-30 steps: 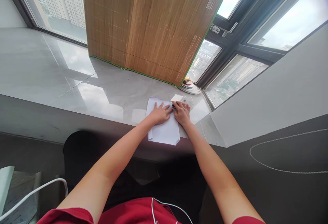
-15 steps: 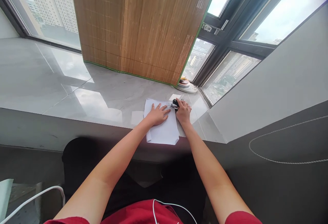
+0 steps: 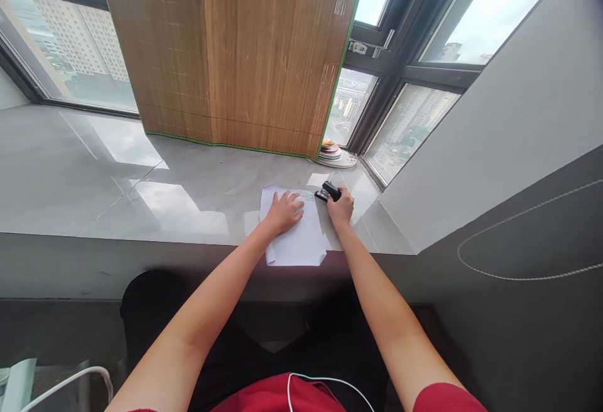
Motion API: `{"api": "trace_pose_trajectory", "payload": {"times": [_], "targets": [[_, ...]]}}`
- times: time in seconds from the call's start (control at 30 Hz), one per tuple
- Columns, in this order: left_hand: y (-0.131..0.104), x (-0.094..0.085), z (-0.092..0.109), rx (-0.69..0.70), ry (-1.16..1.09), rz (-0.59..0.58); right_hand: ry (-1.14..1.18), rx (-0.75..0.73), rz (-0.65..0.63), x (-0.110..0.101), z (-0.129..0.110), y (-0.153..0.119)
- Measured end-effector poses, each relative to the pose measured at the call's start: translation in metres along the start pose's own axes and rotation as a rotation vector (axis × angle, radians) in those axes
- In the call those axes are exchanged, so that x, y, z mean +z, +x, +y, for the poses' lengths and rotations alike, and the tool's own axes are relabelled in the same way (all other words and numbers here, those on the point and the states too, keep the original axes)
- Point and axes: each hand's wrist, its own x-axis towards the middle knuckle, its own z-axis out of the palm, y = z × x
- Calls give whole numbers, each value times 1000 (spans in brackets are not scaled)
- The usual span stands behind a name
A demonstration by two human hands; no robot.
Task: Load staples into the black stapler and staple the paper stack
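White paper sheets (image 3: 299, 242) lie on the pale tiled sill, their near end reaching over its front edge. On the paper's upper left part my left hand (image 3: 284, 212) rests flat, fingers spread. Some small writing shows near the top right of the top sheet. My right hand (image 3: 342, 206) is wrapped round the rear of a black stapler (image 3: 331, 190), just right of the paper's top right corner. The stapler's jaws point left and stand apart, beside the paper.
A stack of plates (image 3: 335, 156) sits in the window corner behind the stapler. A bamboo blind (image 3: 226, 54) hangs down to the sill (image 3: 188, 167). At the right, a beaded cord (image 3: 518, 278) hangs by the wall.
The stapler and my right hand have drawn slightly right, off the paper's corner, and the stapler's jaws now show apart. My left hand stays on the paper. The camera view has shifted.
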Motion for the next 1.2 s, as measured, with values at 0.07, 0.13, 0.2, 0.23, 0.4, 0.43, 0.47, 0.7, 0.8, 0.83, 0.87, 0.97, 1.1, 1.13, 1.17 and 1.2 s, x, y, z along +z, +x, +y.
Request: {"api": "trace_pose_trajectory", "payload": {"times": [0.07, 0.13, 0.2, 0.23, 0.4, 0.43, 0.47, 0.7, 0.8, 0.83, 0.87, 0.97, 1.1, 1.13, 1.17, 1.2], "targets": [[1, -9, 1, -12, -6, 104, 27, 25, -34, -2, 0, 0], [1, -21, -8, -78, -35, 182, 51, 42, -36, -4, -1, 1], [-6, -35, -32, -197, -42, 199, 77, 50, -19, -6, -3, 1], [-12, -41, -49, -278, -23, 185, 87, 53, -7, -7, -4, 1], [-62, -53, -142, -841, 90, 119, 88, -10, 11, -18, -30, -10], [-70, -51, -153, -866, 96, 134, 92, -53, -3, -20, -39, -16], [-76, -48, -159, -870, 104, 124, 103, -96, -26, -22, -49, -22], [-80, -43, -153, -841, 150, 150, 111, -260, -256, -6, -108, -74], [-80, -46, -151, -842, 160, 163, 58, -266, -327, 6, -113, -82], [-80, -47, -151, -844, 162, 166, 57, -268, -350, 8, -113, -81], [-81, -48, -151, -845, 162, 168, 64, -274, -367, 9, -112, -79], [-81, -48, -151, -839, 163, 181, 145, -290, -408, 3, -100, -62], [-81, -47, -152, -833, 163, 185, 86, -192, -420, -29, -50, -16], [-80, -46, -152, -833, 164, 184, 1, -108, -423, -40, -32, -5], [-80, -45, -153, -833, 166, 184, -43, -55, -416, -52, -14, 4], [-80, -45, -154, -834, 169, 185, -68, -28, -404, -62, 3, 11]]}}
